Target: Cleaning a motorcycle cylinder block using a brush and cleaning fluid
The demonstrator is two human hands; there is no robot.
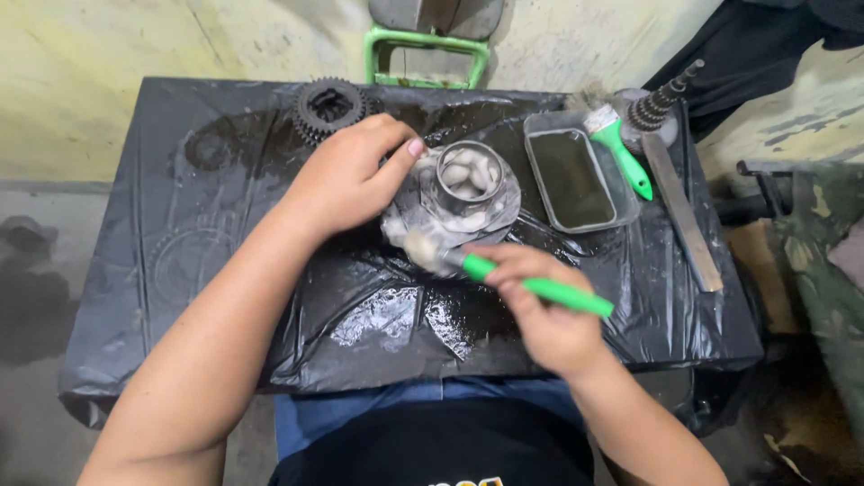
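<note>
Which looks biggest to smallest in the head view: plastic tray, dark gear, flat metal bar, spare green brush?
1. Plastic tray, largest in area.
2. Flat metal bar, longest but narrow.
3. Dark gear.
4. Spare green brush.
Gear and brush look close; I would not rank them firmly.

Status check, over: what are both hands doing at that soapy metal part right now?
Left hand steadies foamy metal part. Right hand grips green-handled brush, bristles at part's near edge. Second brush rests on tray, out of the way.
</note>
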